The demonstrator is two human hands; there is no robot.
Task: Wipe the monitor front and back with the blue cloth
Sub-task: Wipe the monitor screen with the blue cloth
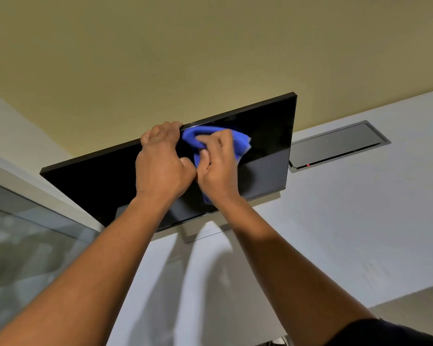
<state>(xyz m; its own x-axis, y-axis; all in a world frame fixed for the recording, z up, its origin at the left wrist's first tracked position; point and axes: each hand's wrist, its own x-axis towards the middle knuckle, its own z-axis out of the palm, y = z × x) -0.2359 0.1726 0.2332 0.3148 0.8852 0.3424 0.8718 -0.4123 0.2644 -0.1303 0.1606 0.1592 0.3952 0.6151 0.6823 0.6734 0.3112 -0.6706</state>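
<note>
Hands [190, 158] on monitor [90, 186] (right with cloth [193, 136])

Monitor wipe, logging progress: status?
Left hand grips monitor top edge. Right hand presses blue cloth on screen. Nothing in the way.

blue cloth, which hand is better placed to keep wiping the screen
Right. The right hand already grips the blue cloth against the monitor screen; the left hand has its fingers hooked over the top edge, steadying it.
</note>
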